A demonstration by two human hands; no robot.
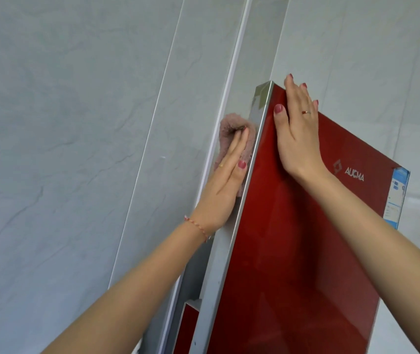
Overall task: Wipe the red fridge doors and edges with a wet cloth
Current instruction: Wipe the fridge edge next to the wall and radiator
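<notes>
- your left hand [225, 185] presses the pink cloth [229, 129] with straight fingers on the silver side edge [239, 175] of the red fridge door [293, 238]
- your right hand [297, 129] lies flat, fingers released, on the door front near its top corner; grey tiled wall [76, 123] behind

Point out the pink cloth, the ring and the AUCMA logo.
pink cloth [225, 123]: head view, upper fold above the fingers.
ring [306, 112]: head view, band on right hand's finger.
AUCMA logo [354, 174]: head view, lettering's middle.

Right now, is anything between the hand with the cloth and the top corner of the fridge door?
Nothing visible. The left hand presses the pink cloth on the door's silver side edge, which runs bare to the top corner. The right hand lies flat on the red front.
</notes>
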